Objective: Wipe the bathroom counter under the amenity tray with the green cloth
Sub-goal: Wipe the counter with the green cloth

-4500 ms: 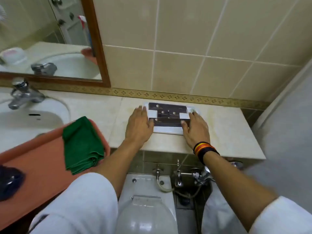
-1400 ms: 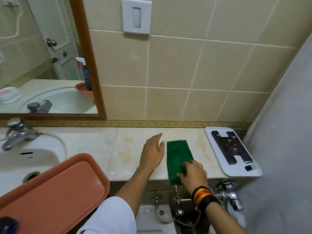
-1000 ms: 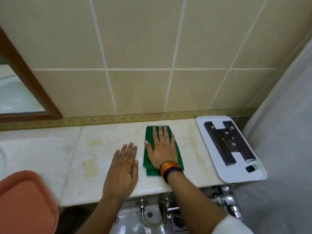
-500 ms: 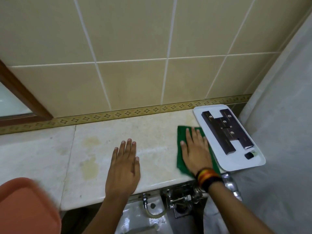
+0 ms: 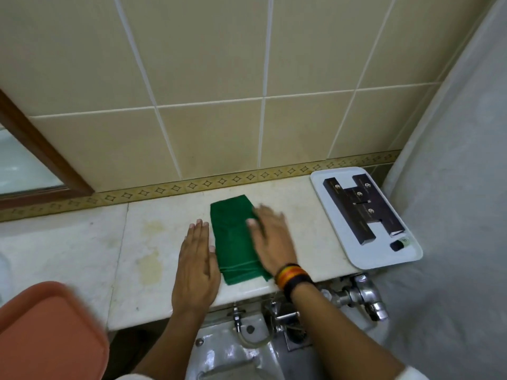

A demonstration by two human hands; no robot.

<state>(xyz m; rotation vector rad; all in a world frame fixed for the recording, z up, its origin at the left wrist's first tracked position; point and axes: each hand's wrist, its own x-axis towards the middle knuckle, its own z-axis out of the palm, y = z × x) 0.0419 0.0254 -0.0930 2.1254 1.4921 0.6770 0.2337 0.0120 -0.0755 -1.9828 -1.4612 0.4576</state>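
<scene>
A folded green cloth point(image 5: 233, 239) lies flat on the pale marble counter point(image 5: 153, 242) near its middle. My right hand point(image 5: 270, 242) presses flat on the cloth's right half, fingers spread and blurred by motion. Just left of the cloth, my left hand point(image 5: 196, 267) rests palm down on the bare counter, its thumb touching the cloth's edge. The white amenity tray point(image 5: 365, 255) with dark boxes sits at the counter's right end, apart from the cloth.
An orange plastic tray point(image 5: 46, 330) fills the lower left corner. Below the counter edge are a chrome flush valve point(image 5: 362, 296) and a white toilet tank point(image 5: 233, 349). A grey curtain point(image 5: 452, 187) hangs at the right; a mirror frame point(image 5: 41, 152) stands at the left.
My right hand has slid the cloth leftward, away from the amenity tray to beside my left hand. The left hand has stayed flat on the counter.
</scene>
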